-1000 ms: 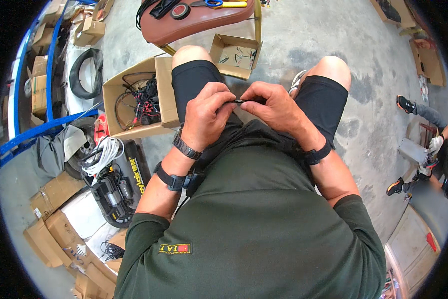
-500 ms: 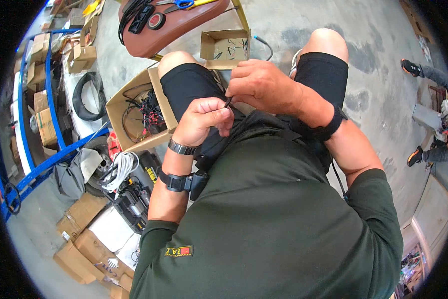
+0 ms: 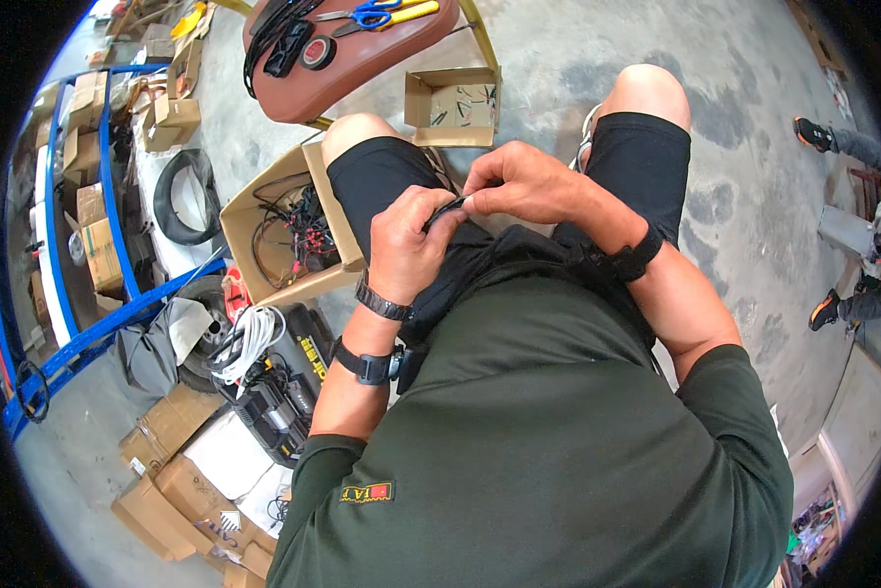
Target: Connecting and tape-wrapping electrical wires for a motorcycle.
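Over my lap, both hands pinch a short stretch of thin black wire. My left hand is closed on it, thumb against the curled fingers, back of the hand up. From the other side, my right hand grips its end between thumb and forefinger. The fingers cover most of the wire, so its full length cannot be made out. Left of my knee stands an open cardboard box with a tangle of black and red wires inside.
Ahead, a brown stool carries black cables, a tape roll, blue-handled scissors and a yellow-handled tool. A small carton holds little pieces. Blue shelving stands left; another person's shoes show at right.
My left hand has turned over, its back now upward, and closed more tightly on the wire. The right hand has shifted slightly lower and its fingers have opened out a little. The view has shifted slightly.
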`<state>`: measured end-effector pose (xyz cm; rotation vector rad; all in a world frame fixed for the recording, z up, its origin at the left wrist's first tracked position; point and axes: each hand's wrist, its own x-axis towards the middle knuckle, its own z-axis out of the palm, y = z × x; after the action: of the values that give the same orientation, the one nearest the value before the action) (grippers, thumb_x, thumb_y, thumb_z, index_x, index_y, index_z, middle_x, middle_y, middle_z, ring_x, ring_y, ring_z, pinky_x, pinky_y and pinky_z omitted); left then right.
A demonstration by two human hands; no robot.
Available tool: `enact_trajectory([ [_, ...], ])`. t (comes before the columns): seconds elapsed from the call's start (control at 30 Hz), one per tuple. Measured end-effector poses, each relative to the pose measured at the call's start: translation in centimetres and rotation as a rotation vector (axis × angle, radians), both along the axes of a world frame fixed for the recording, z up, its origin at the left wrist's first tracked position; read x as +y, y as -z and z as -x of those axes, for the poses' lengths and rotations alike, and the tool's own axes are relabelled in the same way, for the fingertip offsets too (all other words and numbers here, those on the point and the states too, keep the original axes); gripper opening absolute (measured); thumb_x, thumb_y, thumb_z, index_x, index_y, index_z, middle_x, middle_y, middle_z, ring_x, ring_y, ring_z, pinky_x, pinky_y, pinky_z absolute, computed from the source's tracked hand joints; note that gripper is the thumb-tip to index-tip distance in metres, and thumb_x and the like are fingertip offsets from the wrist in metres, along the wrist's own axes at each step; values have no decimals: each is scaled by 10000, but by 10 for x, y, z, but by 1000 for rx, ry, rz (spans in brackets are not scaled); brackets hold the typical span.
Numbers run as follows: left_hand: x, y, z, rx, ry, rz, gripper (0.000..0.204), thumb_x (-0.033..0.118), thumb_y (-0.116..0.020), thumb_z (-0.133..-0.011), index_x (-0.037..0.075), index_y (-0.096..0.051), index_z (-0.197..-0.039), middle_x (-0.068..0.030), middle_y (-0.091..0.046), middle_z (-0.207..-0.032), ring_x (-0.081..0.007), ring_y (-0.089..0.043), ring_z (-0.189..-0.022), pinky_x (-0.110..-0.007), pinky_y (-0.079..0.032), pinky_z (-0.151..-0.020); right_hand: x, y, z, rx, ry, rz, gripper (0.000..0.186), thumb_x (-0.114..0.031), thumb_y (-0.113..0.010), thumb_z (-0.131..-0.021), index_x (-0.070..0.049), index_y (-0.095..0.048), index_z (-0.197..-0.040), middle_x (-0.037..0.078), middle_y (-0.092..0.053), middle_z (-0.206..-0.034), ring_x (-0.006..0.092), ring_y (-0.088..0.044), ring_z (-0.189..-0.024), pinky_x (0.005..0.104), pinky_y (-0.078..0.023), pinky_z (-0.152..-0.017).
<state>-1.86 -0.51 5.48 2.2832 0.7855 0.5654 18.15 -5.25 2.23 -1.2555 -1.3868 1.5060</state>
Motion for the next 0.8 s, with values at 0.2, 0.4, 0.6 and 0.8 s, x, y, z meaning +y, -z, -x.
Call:
enact_trajectory([
  [0.2,0,3,7,16,-34,404,61,43,-702,-818,8,-671,-857,-27,-645,-684,-78,-565,-565,-229,-436,-507,-6,-2,-4,-44,-15,-113,116,-100,-688,-787,-26,-670,-875,74,-656,-766,150,-599,-719,294,-472,-661],
  [0.4,2,14,15,-128,-145,1141,134,140,-660,-878,10,-661,-848,-49,-629,-659,-87,-525,-499,-211,-390,-438,-8,-14,-3,-397,-79,-605,140,-123,-694,-741,-63,-634,-853,114,-627,-807,319,-620,-799,379,-502,-692],
  [0.6,8,20,23,-336,-180,1283,203,197,-633,-899,-4,-643,-881,-62,-600,-637,-111,-471,-439,-221,-342,-402,-8,1,-19,-368,55,-495,191,-106,-684,-750,-68,-636,-930,140,-635,-848,330,-622,-827,400,-501,-726],
  [0.8,18,9,23,-384,-109,1274,246,205,-616,-908,-29,-655,-974,-64,-589,-624,-107,-453,-443,-216,-333,-423,-8,-13,-38,-347,78,-320,199,-68,-670,-800,-31,-625,-990,134,-643,-884,276,-625,-829,343,-491,-720],
])
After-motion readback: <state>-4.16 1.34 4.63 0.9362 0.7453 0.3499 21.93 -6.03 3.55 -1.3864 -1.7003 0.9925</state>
